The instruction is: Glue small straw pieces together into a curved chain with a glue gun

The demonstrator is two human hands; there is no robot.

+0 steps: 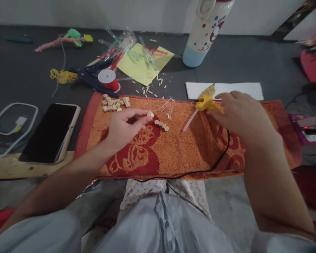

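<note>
Between the thumb and fingertips of my left hand (127, 126) is a small cluster of pale wooden pieces (150, 114). A thin strand runs up and right from near it. Just right of those fingertips, a short row of joined wooden pieces (162, 125) lies on the orange towel (184, 151). My right hand (239, 114) has its fingers around the handle of a yellow hot glue gun (207, 98). The gun's nozzle rests over a white strip (226, 90), and a clear glue stick (191, 120) sticks out of its back. More bundled wooden pieces (113, 103) sit at the towel's upper left.
A phone (51, 133) and white cable (14, 103) lie left. Behind the towel are a red thread spool (109, 80), dark blue pliers-like tool (91, 75), yellow paper (160, 58) with wrapped sticks, and a bottle (205, 33). The gun's black cord (195, 172) crosses the towel's front.
</note>
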